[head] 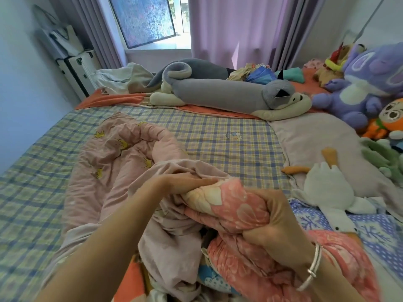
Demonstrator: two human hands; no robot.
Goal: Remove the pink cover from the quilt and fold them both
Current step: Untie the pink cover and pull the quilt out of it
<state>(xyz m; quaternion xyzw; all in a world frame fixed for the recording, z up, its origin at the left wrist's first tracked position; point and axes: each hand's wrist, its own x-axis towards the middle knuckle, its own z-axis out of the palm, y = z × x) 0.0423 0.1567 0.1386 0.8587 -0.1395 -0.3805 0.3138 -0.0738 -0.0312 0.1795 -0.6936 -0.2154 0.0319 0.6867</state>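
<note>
At the near edge of the bed (229, 131), the coral floral quilt (244, 205) bulges out of the pink cover (113, 162), the right hand (277, 223) clamped in a fist around its end and the left hand's (181, 184) fingers closed on the cover's rim beside it, a white goose plush (327, 188) lying near the right edge.

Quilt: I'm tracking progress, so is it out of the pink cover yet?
Partly out. The right hand grips a floral quilt corner outside the cover, which the left hand holds.
</note>
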